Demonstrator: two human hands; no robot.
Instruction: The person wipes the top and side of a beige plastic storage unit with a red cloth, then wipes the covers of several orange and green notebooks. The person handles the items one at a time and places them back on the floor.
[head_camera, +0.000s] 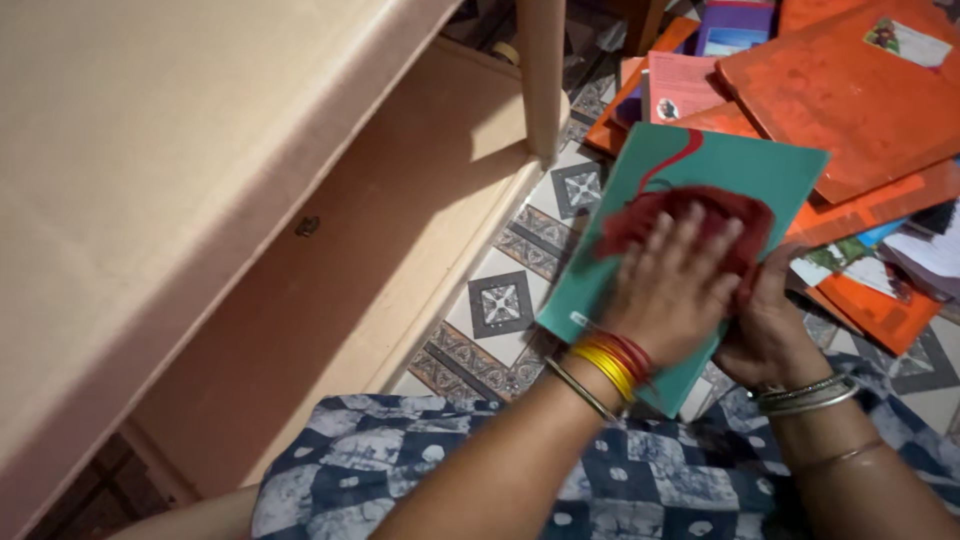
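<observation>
A teal book (720, 165) is tilted up over my lap. A crumpled red cloth (645, 218) lies on its cover. My left hand (675, 295), with red and yellow bangles at the wrist, presses flat on the cloth with fingers spread. My right hand (765, 335), wearing silver bangles, grips the book's lower right edge from beneath, its fingers mostly hidden behind the book and the cloth.
A pale wooden shelf unit (150, 150) fills the left, with a lower board (380, 220) and an upright leg (540, 70). Several orange books (850, 90) and loose papers are piled at the upper right on the patterned tile floor (500, 300). My blue patterned garment (650, 480) covers the bottom.
</observation>
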